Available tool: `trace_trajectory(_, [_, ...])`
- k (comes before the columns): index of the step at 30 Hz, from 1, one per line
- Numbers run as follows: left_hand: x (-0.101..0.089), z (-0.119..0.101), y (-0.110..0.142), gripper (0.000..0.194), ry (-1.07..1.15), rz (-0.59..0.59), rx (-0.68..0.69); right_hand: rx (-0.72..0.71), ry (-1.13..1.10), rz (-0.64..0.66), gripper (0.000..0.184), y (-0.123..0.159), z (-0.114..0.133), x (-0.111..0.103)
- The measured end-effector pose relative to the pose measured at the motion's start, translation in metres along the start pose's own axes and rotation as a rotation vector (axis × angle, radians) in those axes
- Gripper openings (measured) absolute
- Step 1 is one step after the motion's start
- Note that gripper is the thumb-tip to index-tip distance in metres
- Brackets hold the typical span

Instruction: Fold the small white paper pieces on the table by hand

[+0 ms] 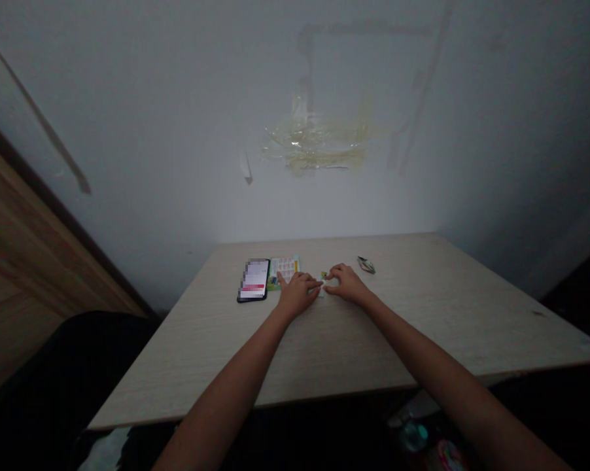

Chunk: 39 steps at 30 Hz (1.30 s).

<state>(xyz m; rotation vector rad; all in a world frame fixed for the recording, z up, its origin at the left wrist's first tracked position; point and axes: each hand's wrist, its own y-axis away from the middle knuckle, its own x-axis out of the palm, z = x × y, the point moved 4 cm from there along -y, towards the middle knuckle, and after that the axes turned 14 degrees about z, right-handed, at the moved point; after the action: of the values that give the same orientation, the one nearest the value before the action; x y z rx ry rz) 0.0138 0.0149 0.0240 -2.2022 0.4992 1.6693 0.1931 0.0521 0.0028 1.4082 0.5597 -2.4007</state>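
Note:
My left hand (299,292) rests low over the table (324,353), its fingers stretched to the right and its thumb apart. Beside it my right hand (348,284) curls, thumb and forefinger bent towards each other at some very small pale pieces. A small yellow-green piece (323,275) lies by the tip of my right forefinger. Under the left fingertips shows a bit of a pale green piece (321,294). What the right fingers pinch is too small to make out. Partly behind my left hand is a printed sheet or booklet (285,267) with a green edge.
A phone (254,280) with its screen lit lies left of the printed sheet. A small crumpled wrapper-like item (366,264) lies right of my hands. The wall (324,209) meets the table's back edge. Below the front edge is a bottle (413,434).

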Motion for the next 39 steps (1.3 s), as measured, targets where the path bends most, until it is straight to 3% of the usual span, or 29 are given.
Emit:
trace_trajectory(14, [0.003, 0.003, -0.001, 0.028, 0.013, 0.005, 0.004, -0.013, 0.026, 0.089, 0.051, 0.004, 0.005, -0.001])
trace_trajectory(30, [0.002, 0.002, 0.0, 0.029, 0.028, 0.03, -0.014, -0.034, 0.029, 0.116, 0.061, 0.007, 0.003, 0.001])
trace_trajectory(33, [0.0, 0.001, 0.002, 0.03, 0.026, 0.035, -0.007, -0.07, -0.009, 0.089, 0.056, 0.006, -0.002, 0.002])
trace_trajectory(37, [-0.002, 0.0, 0.004, 0.031, 0.038, 0.043, -0.005, -0.095, -0.066, 0.009, 0.031, 0.005, -0.007, 0.001])
trace_trajectory(39, [-0.001, 0.001, 0.003, 0.032, 0.053, 0.049, -0.016, -0.109, -0.07, -0.009, 0.027, 0.005, -0.007, 0.001])
